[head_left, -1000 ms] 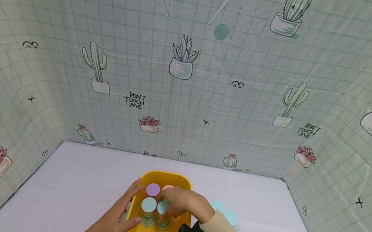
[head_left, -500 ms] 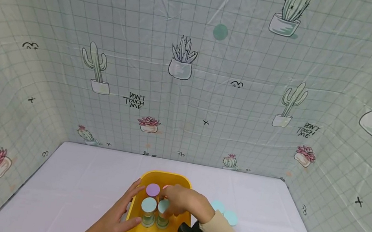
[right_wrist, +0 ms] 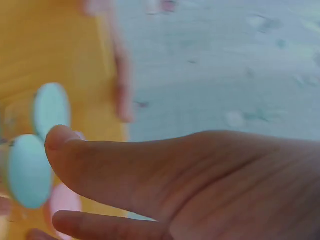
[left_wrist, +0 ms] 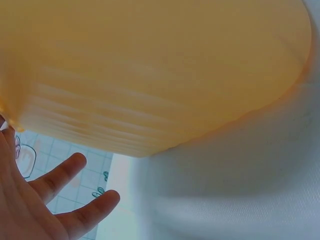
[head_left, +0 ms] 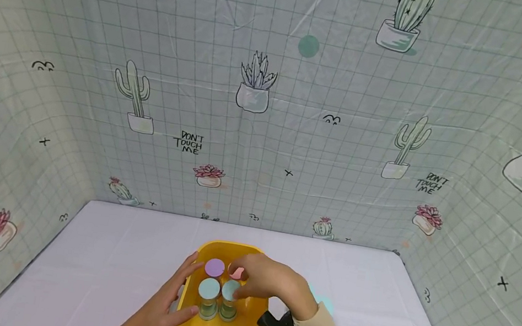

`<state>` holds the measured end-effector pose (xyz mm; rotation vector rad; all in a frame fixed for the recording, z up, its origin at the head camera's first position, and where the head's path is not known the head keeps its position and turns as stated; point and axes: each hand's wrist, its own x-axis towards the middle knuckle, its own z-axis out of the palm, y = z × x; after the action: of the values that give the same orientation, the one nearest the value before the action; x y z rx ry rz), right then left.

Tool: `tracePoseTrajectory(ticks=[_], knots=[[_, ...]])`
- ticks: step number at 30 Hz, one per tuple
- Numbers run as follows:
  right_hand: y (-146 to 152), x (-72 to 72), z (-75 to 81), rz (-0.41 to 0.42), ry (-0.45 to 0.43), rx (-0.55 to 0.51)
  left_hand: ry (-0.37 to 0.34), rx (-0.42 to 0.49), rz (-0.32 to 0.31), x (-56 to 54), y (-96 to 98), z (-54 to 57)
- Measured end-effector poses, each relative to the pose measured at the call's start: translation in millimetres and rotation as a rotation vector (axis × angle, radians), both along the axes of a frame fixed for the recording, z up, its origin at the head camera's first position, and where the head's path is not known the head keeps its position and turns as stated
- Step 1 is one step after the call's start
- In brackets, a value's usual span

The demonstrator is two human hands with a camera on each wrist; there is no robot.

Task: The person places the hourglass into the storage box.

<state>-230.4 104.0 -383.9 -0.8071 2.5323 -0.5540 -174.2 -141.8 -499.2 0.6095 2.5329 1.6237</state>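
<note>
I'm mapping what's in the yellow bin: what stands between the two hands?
The head view shows two pale-blue-topped containers and a purple-topped container between the left hand and right hand.

Head view: lit softly and evenly, palest on the white tabletop to the outer side of the left hand; fairly crisp, slightly grainy around the right hand. Left-wrist view: muted and hazy, streaked with faint sheen on the yellow tub beside the hand, softly shadowed beneath. Right-wrist view: dimmer, blurred on the patterned cloth beyond the hand (clearer on the hand itself).
</note>
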Motion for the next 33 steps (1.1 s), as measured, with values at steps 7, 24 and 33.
tracePoseTrajectory(ticks=[7, 24, 33], knots=[[35.7, 9.9, 4.8, -0.098, 0.047, -0.274, 0.027, 0.009, -0.008, -0.8, -1.0, -3.0], [150.5, 34.3, -39.0, -0.327, 0.224, -0.347, -0.055, 0.007, 0.024, 0.9, 1.0, -2.5], [196.2, 39.0, -67.4, -0.296, -0.065, -0.367, -0.042, 0.019, 0.001, -0.3, 2.5, 0.2]])
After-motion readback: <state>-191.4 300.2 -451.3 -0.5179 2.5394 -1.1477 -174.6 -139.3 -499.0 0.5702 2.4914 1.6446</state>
